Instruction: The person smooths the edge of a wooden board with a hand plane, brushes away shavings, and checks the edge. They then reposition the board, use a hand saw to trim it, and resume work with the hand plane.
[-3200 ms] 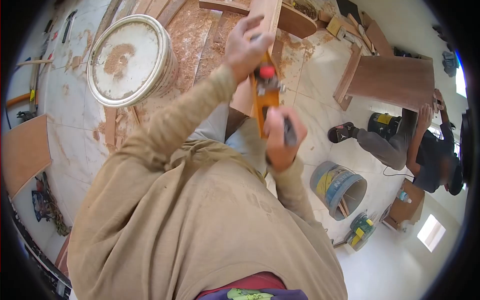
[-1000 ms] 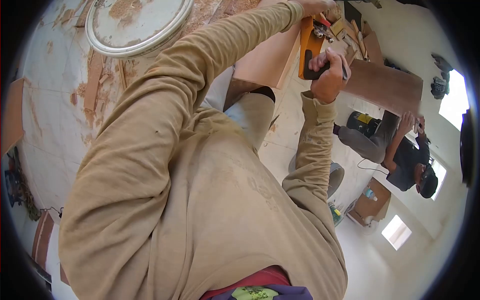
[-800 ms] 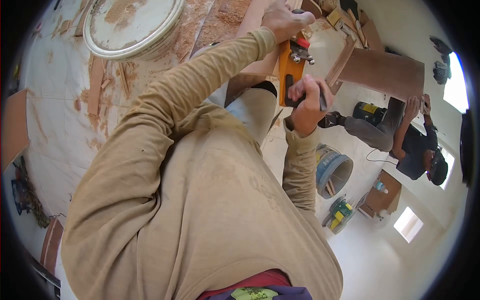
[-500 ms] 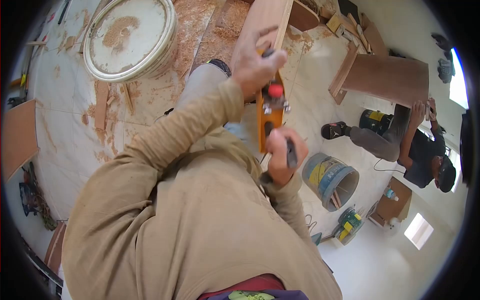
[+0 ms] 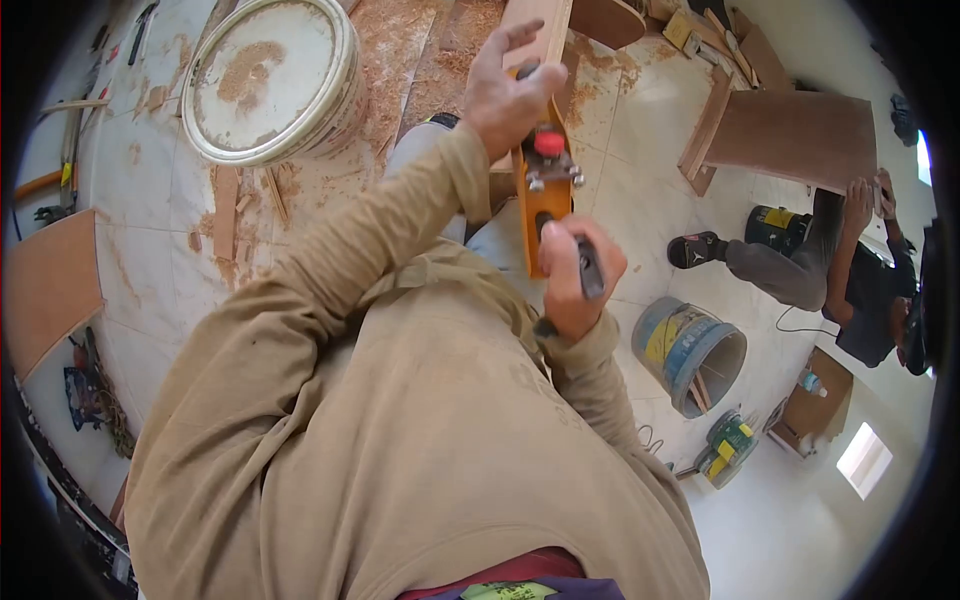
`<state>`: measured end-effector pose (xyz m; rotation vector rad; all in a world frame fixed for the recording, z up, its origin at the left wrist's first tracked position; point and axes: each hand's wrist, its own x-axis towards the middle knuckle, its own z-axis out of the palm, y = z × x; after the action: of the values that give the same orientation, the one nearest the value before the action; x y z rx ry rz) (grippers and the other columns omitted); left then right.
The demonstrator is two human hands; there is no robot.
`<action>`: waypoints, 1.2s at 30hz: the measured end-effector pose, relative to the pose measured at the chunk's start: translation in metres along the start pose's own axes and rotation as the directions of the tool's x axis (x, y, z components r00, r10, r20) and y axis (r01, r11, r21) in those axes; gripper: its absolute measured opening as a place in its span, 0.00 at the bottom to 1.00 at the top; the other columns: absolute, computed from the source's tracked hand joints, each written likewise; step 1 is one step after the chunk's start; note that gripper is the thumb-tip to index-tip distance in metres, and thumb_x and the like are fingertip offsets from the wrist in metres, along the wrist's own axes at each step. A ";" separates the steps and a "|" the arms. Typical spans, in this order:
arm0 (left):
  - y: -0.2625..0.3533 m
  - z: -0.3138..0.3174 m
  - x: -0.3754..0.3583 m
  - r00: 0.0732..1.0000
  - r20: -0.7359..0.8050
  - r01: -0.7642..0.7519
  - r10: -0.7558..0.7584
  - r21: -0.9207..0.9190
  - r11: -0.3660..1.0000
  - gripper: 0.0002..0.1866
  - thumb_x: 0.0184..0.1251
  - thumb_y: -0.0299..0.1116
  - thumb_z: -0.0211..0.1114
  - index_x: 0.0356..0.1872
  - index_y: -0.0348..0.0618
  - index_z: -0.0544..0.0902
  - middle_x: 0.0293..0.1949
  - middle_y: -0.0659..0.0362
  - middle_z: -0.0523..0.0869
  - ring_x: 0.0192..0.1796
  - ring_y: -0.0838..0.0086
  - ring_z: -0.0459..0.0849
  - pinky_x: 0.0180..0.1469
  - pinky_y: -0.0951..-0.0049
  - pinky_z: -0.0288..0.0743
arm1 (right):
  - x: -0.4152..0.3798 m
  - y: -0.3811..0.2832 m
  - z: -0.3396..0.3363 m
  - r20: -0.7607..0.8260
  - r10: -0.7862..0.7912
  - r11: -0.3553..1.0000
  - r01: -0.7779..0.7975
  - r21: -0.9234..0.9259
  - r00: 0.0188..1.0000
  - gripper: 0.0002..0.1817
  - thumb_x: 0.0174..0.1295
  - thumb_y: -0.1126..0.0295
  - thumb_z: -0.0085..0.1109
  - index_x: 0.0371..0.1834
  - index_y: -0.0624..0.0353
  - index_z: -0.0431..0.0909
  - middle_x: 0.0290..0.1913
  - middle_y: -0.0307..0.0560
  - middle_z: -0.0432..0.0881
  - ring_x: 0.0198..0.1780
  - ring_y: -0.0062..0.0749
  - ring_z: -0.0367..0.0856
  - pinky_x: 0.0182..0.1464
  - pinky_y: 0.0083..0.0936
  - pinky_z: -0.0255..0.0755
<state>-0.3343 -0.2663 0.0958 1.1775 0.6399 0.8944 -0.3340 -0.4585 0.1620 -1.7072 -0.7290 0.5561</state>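
Note:
An orange hand plane (image 5: pixel 534 235) with a red knob and silver bolts lies over the near end of a wooden board (image 5: pixel 540 32). At its far end my left hand (image 5: pixel 507 98) is closed on the dark front knob, with one finger stretched out. My right hand (image 5: pixel 580 275) wraps round the black rear handle. The plane's underside and its contact with the board are hidden.
A white bucket with a dusty lid (image 5: pixel 265 85) stands upper left, wood shavings (image 5: pixel 385 60) beside it. On the right are a tilted blue bucket (image 5: pixel 690 355), a brown panel (image 5: pixel 790 135) and a seated co-worker (image 5: pixel 860 290) whose hands are at that panel.
The plane and my right hand have shifted slightly up in the view. The surroundings on the right appear farther right, and the white bucket too, as the camera view has moved.

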 end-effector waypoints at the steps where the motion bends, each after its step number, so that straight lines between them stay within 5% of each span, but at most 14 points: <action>1: -0.010 0.004 0.036 1.000 0.011 -0.018 0.018 0.042 0.999 0.36 0.62 0.31 0.72 0.71 0.32 0.71 0.67 0.44 0.76 0.65 0.63 0.81 0.68 0.66 0.76 | 0.022 0.006 0.003 -0.033 0.021 0.999 -0.020 0.051 0.999 0.12 0.68 0.72 0.63 0.26 0.64 0.77 0.18 0.38 0.71 0.22 0.16 0.67 0.26 0.22 0.61; 5: -0.014 0.009 0.027 0.997 -0.012 -0.073 0.073 0.000 0.997 0.36 0.63 0.32 0.72 0.70 0.30 0.71 0.66 0.44 0.77 0.63 0.63 0.81 0.67 0.66 0.77 | 0.012 0.003 -0.003 -0.051 0.055 0.996 -0.051 0.075 0.997 0.12 0.68 0.71 0.63 0.26 0.63 0.77 0.18 0.38 0.70 0.22 0.17 0.67 0.26 0.22 0.61; 8: -0.010 -0.006 -0.031 0.998 0.006 -0.064 0.064 0.028 0.998 0.35 0.63 0.34 0.73 0.69 0.31 0.72 0.66 0.45 0.76 0.62 0.65 0.81 0.64 0.70 0.77 | -0.025 0.007 -0.008 -0.003 -0.093 0.995 0.093 -0.032 0.996 0.12 0.66 0.72 0.65 0.25 0.63 0.77 0.18 0.40 0.70 0.22 0.18 0.68 0.26 0.23 0.62; 10: -0.012 -0.001 0.003 0.993 -0.003 -0.116 0.116 0.002 0.993 0.34 0.62 0.34 0.74 0.68 0.31 0.73 0.65 0.45 0.78 0.62 0.67 0.81 0.62 0.71 0.78 | -0.021 0.007 -0.002 -0.028 -0.175 0.983 0.172 -0.071 0.984 0.12 0.64 0.73 0.65 0.25 0.63 0.76 0.19 0.42 0.70 0.22 0.20 0.69 0.27 0.24 0.63; 12: -0.023 0.009 0.060 0.977 -0.023 -0.209 0.212 0.108 0.972 0.33 0.62 0.35 0.74 0.66 0.32 0.75 0.61 0.47 0.81 0.61 0.69 0.81 0.60 0.71 0.79 | 0.040 0.011 0.004 -0.095 0.001 1.000 0.001 0.021 0.995 0.13 0.67 0.70 0.64 0.25 0.65 0.77 0.19 0.44 0.70 0.24 0.22 0.71 0.28 0.25 0.65; 14: -0.023 0.028 0.121 0.998 -0.029 -0.054 0.052 -0.107 0.993 0.38 0.66 0.34 0.69 0.76 0.37 0.66 0.65 0.43 0.79 0.62 0.60 0.81 0.62 0.65 0.78 | 0.106 0.017 0.008 -0.107 -0.150 0.983 0.160 0.088 0.983 0.14 0.68 0.68 0.63 0.26 0.66 0.77 0.19 0.43 0.70 0.23 0.22 0.69 0.27 0.25 0.63; 16: -0.043 0.016 0.128 0.998 0.064 0.030 -0.024 -0.085 0.996 0.32 0.63 0.35 0.73 0.66 0.32 0.75 0.59 0.47 0.81 0.60 0.68 0.82 0.59 0.70 0.80 | 0.087 0.010 0.003 -0.090 -0.070 0.994 0.077 0.078 0.993 0.14 0.67 0.69 0.64 0.26 0.66 0.77 0.19 0.43 0.70 0.23 0.22 0.69 0.28 0.25 0.63; 20: -0.019 -0.005 -0.017 0.994 -0.002 -0.112 0.113 0.055 0.992 0.33 0.64 0.33 0.71 0.69 0.34 0.73 0.63 0.45 0.79 0.60 0.64 0.82 0.62 0.68 0.80 | -0.030 0.011 -0.013 0.016 -0.081 0.993 0.082 -0.081 0.997 0.12 0.65 0.71 0.65 0.25 0.63 0.77 0.19 0.42 0.71 0.25 0.20 0.69 0.29 0.24 0.64; 24: -0.019 0.006 0.061 0.991 -0.018 -0.134 0.134 0.009 0.991 0.32 0.63 0.34 0.73 0.66 0.33 0.74 0.61 0.47 0.81 0.58 0.69 0.82 0.59 0.70 0.80 | 0.044 0.009 0.007 -0.073 -0.003 1.000 0.004 0.017 0.997 0.13 0.66 0.70 0.64 0.25 0.64 0.77 0.20 0.41 0.73 0.24 0.18 0.69 0.28 0.23 0.64; 26: -0.010 0.025 0.111 0.999 -0.052 -0.008 0.003 -0.102 0.995 0.37 0.66 0.34 0.69 0.76 0.37 0.66 0.65 0.42 0.79 0.63 0.59 0.81 0.63 0.65 0.77 | 0.103 0.013 0.010 -0.106 -0.071 0.993 0.080 0.083 0.992 0.14 0.68 0.69 0.63 0.25 0.64 0.77 0.20 0.39 0.73 0.24 0.17 0.69 0.27 0.23 0.64; 28: -0.029 0.017 0.102 0.999 -0.002 -0.044 0.044 0.005 0.999 0.32 0.63 0.34 0.73 0.67 0.32 0.73 0.60 0.48 0.82 0.59 0.69 0.82 0.61 0.69 0.79 | 0.072 0.006 0.005 -0.059 -0.009 0.997 0.014 0.075 0.998 0.13 0.68 0.70 0.62 0.25 0.64 0.77 0.20 0.39 0.73 0.24 0.16 0.69 0.27 0.23 0.64; 31: -0.009 -0.001 -0.010 0.993 -0.013 -0.119 0.121 0.111 0.987 0.34 0.65 0.32 0.69 0.71 0.31 0.71 0.63 0.45 0.79 0.66 0.64 0.78 0.67 0.65 0.75 | -0.018 0.008 -0.013 0.001 -0.051 0.997 0.051 -0.062 0.999 0.12 0.65 0.73 0.64 0.24 0.62 0.77 0.19 0.40 0.71 0.23 0.17 0.69 0.27 0.23 0.63; 34: -0.011 -0.001 -0.014 0.995 -0.022 -0.094 0.094 0.023 0.995 0.33 0.65 0.31 0.69 0.70 0.30 0.71 0.62 0.46 0.80 0.65 0.66 0.79 0.67 0.66 0.76 | -0.018 0.009 -0.006 -0.026 -0.173 0.984 0.172 -0.047 0.985 0.11 0.64 0.73 0.64 0.24 0.62 0.77 0.18 0.40 0.72 0.23 0.19 0.69 0.27 0.24 0.63; 36: -0.029 0.010 0.068 0.983 -0.068 -0.169 0.171 0.044 0.985 0.29 0.63 0.32 0.72 0.65 0.31 0.75 0.60 0.48 0.81 0.58 0.70 0.83 0.62 0.70 0.78 | 0.047 0.004 0.004 -0.053 0.014 1.000 -0.012 0.027 0.999 0.11 0.65 0.73 0.64 0.25 0.63 0.78 0.19 0.39 0.73 0.22 0.20 0.69 0.28 0.24 0.65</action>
<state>-0.2844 -0.2168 0.0723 1.2523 0.6230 1.0769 -0.3032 -0.4230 0.1578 -1.6962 -0.6704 0.5256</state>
